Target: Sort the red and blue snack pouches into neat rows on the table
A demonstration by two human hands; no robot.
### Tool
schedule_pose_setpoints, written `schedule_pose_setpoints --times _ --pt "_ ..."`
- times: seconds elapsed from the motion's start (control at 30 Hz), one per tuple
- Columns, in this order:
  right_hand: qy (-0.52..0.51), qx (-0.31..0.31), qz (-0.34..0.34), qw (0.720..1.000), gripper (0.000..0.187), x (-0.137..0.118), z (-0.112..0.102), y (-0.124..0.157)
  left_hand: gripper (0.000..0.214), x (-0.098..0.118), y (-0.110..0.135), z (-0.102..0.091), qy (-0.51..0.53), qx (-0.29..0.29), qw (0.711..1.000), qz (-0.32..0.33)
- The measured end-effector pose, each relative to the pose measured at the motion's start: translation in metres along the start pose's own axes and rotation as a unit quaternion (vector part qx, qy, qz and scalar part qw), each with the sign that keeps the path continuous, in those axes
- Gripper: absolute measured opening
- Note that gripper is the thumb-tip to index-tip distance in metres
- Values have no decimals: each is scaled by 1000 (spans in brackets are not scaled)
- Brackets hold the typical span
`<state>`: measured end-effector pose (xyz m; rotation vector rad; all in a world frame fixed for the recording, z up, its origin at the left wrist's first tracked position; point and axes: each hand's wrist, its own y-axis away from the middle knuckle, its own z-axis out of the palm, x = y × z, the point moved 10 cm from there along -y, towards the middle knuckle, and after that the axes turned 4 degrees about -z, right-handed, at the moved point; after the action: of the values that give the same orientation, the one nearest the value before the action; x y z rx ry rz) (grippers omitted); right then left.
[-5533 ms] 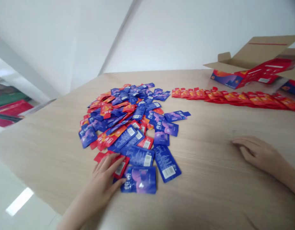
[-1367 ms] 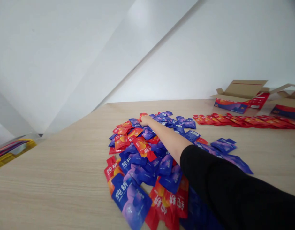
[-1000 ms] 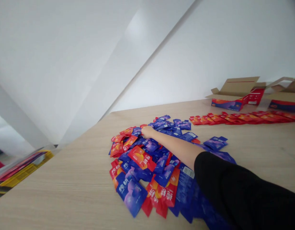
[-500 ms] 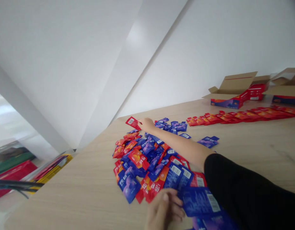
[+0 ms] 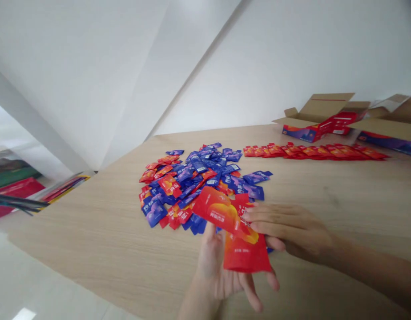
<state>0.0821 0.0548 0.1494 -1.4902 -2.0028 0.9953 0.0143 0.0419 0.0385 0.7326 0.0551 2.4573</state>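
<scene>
Two overlapping red sachets with orange print (image 5: 245,255) are held between my hands, in front of the pile. My left hand (image 5: 219,275) is under them, palm up, with its thumb behind the upper sachet and its fingers partly spread below. From the right, my right hand (image 5: 299,229) lays its fingers over the sachets' right side, with the thumb underneath. Part of the left palm is hidden by the sachets. Just beyond is a mixed pile of blue and red sachets (image 5: 188,173).
A row of overlapping red sachets (image 5: 312,152) runs along the right of the wooden table (image 5: 92,231). Open cartons (image 5: 302,133) stand behind it against the white wall. Past the table's left edge are a yellow-edged crate (image 5: 72,184) and a red item (image 5: 22,191).
My right hand has come back from the pile's far left side with a red sachet. My left hand has turned palm up under the red sachets. The view has shifted.
</scene>
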Motion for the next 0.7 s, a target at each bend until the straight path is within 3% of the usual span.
schedule_pose_setpoints --times 0.13,0.27,0.4,0.47,0.6,0.7 --pt "-84 17 104 991 28 20 -15 35 66 -27 -32 14 -11 -74 997 -6" --pt "-249 13 228 941 25 39 -23 68 49 -41 -49 17 -20 -86 996 -16" --pt "-313 53 278 906 20 47 -38 88 43 -55 -58 18 -21 -88 994 -56" --pt "-336 72 287 894 16 51 -44 94 48 -54 -60 18 -39 -81 994 -58" --pt "-410 45 321 853 18 63 -40 103 68 -44 -56 13 -72 -33 995 -54" --pt "-437 78 368 817 26 79 -38 111 56 -39 -52 4 -103 22 994 -30"
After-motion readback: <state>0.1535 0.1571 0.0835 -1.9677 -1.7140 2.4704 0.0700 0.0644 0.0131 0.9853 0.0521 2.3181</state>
